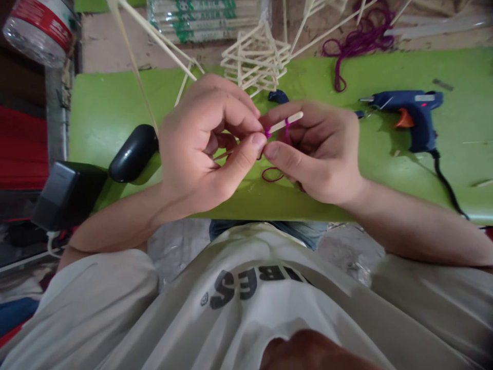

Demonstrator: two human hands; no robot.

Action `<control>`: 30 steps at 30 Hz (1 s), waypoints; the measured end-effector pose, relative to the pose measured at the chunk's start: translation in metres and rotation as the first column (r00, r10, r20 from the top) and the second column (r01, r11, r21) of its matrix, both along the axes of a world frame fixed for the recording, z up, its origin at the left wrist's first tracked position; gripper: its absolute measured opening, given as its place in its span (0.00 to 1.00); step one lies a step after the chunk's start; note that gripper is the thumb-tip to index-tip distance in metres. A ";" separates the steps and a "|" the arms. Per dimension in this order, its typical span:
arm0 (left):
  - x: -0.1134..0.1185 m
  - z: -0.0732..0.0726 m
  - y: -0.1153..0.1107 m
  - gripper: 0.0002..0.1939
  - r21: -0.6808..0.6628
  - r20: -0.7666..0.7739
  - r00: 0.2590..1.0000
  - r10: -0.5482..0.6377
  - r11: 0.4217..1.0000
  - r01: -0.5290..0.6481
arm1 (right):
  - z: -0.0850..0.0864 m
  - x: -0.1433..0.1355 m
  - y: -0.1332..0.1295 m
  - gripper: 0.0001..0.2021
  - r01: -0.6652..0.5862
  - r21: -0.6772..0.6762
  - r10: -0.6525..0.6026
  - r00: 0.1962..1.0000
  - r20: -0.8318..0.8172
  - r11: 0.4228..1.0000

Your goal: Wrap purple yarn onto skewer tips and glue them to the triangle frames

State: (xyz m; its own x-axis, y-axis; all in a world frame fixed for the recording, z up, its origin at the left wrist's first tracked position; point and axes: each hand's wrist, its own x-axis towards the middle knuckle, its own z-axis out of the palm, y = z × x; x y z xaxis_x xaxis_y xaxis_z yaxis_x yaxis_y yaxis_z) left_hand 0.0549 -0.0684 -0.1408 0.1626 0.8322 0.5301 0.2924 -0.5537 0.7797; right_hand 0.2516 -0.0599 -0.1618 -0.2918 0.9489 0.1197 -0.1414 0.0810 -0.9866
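A green table (115, 108) lies before me, a blue glue gun (412, 115) resting on it to my right. My left hand (200, 144) and right hand (319, 149) meet above it (fingertips nearly touching), both pinched on a thin wooden stick (287, 121) wrapped in purple yarn (287, 134).

Head-worn view, close, forward and down over green table (115, 103)

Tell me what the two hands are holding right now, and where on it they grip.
Both hands pinch a thin wooden stick wound with purple yarn: the left hand near its middle, the right hand beside it, the far end poking free.
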 end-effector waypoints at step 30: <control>-0.006 0.001 -0.002 0.11 -0.079 0.080 0.986 -0.148 0.985 0.154 | -0.014 0.009 0.001 0.16 -0.064 0.051 0.059 0.994 0.094 0.997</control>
